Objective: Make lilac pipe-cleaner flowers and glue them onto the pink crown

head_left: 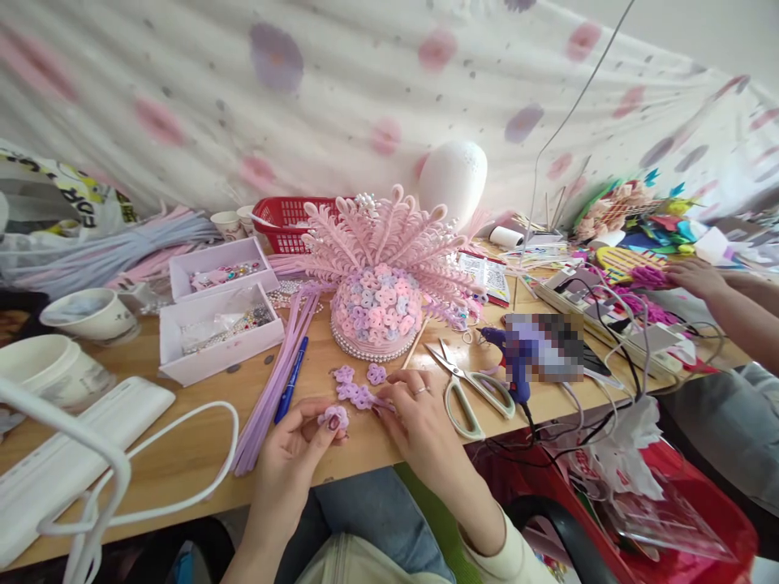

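At the front of the wooden table (356,448), a lilac flower (335,415) sits pinched in the left hand (288,454).
Thumb and fingertips close on it; the right hand (421,415) touches a lilac cluster (361,397), though whether its fingers grip it I cannot tell. The cluster lies before the flower-covered dome (376,315), between the blue pen (292,379) and the open scissors (458,373).

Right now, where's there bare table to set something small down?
Bare wood shows between the blue pen and the flower-covered dome, and inside the white cable loop. It's crowded by your right hand, with the purple flowers, and farther right around the scissors and glue gun.
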`<state>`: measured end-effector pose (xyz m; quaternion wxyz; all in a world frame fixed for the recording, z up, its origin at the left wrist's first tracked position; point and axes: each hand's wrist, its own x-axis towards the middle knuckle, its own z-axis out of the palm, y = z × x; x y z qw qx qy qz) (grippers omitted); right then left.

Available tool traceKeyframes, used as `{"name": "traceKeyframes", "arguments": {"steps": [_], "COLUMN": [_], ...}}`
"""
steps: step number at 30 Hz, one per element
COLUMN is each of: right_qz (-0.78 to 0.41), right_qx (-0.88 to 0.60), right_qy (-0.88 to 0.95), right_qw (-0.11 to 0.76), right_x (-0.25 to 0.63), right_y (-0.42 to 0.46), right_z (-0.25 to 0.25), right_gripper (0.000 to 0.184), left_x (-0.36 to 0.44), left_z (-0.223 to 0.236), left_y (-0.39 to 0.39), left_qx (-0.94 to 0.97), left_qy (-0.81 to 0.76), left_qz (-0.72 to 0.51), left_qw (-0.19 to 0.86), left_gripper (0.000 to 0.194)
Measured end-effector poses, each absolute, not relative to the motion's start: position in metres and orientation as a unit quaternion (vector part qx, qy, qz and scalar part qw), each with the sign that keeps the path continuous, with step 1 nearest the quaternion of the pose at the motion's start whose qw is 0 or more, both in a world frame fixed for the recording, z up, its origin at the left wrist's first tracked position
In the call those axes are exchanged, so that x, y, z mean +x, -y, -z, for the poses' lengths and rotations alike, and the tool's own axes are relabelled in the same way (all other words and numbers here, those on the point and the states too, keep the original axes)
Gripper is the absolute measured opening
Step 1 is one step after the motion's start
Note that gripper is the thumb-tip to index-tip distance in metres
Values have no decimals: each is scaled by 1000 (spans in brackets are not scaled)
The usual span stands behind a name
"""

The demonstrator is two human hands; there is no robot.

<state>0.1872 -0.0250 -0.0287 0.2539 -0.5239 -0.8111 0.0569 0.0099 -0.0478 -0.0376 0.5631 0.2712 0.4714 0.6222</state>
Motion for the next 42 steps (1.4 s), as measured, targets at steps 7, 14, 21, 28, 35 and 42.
{"name": "traceKeyframes", "arguments": {"steps": [7, 14, 21, 28, 35, 42], "right_qz": [-82, -73, -25, 12, 54, 76], "right_qx": [-525, -517, -479, -527, -656, -711], "right_qy": [768, 761, 840, 805, 673, 631], "right_qw": [357, 385, 256, 274, 338, 301], "right_x": [200, 218, 183, 184, 227, 225], "right_y": [41, 42, 28, 39, 33, 19], "right_z": [36, 30, 31, 41, 33, 44], "right_gripper": [13, 13, 12, 13, 18, 21], "left_x": [5, 12, 7, 2, 1, 2], "left_z": [41, 33, 39, 44, 42, 41], "left_y": [44, 47, 45, 43, 42, 40], "left_qx": [304, 321, 371, 417, 439, 452], "left_qy": [-477, -500, -488, -479, -471, -459], "left_qz": [-582, -580, -550, -530, -522, -522], "left_qw": [584, 557, 567, 562, 560, 560], "left_gripper": [37, 29, 27, 26, 29, 26]}}
